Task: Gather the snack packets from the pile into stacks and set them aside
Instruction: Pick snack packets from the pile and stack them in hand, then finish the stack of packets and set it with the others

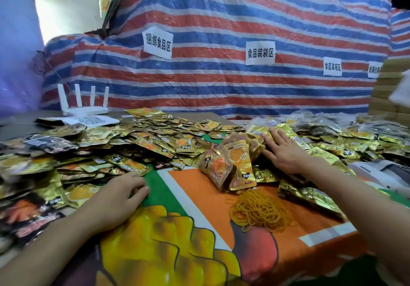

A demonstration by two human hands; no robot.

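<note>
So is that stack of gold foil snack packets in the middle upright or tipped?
Tipped. The stack of gold foil snack packets leans and fans out on the orange printed cloth, beside the right hand, fingers spread.

Yellow rubber bands point(260, 212) on printed cloth point(315, 225) — white router point(86, 106), striped tarp point(221, 19) behind

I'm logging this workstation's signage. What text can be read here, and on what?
"捆绑食品区": left paper sign on the striped tarp.
"食品装袋区": middle paper sign.
"食品装箱区": smaller sign, slightly blurred.
Far-right sign: cut off, unreadable.
Snack packets: print too blurred.
QR-code sheet: no legible words.
</note>
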